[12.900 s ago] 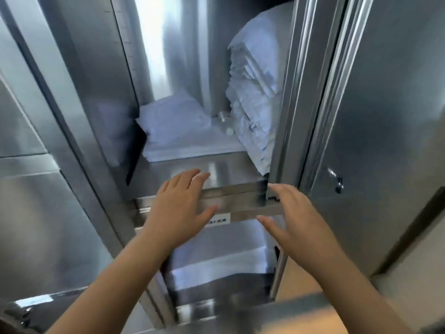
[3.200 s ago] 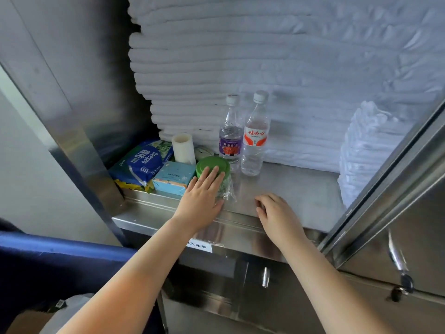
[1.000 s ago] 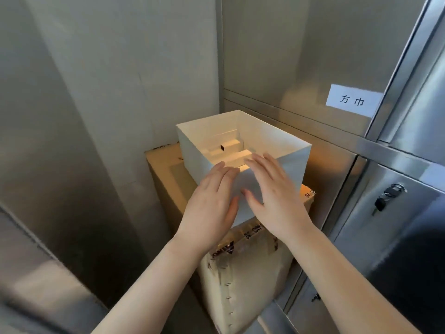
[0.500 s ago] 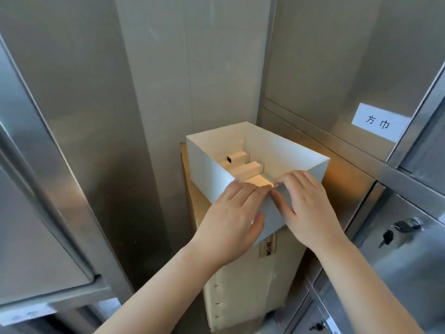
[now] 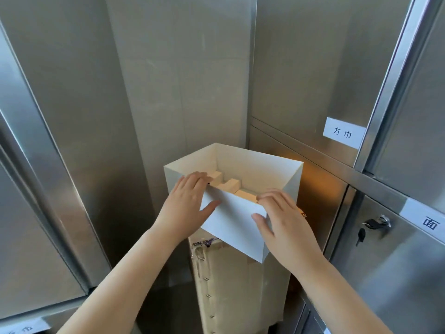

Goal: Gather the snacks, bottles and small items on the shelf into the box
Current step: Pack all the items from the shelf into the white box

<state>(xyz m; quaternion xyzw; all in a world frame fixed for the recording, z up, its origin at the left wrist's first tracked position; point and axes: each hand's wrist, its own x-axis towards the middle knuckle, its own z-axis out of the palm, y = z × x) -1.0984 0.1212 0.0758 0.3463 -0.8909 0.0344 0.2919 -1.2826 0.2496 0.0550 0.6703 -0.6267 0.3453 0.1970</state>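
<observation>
Whereas they touched before, left hand [image 5: 190, 201], right hand [image 5: 286, 222] apart, gripping box [image 5: 232, 225]

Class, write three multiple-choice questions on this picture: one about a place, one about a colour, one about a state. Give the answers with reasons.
1. What lies right under the box? A) a carton B) a shelf C) the floor
2. What colour is the box? A) blue B) white C) green
3. How is the box held? A) left hand and right hand grip its near wall B) one hand only C) untouched
Answers: 1 A, the brown carton shows beneath it; 2 B, its walls are white; 3 A, the fingers of both hands curl over the near rim.
</observation>
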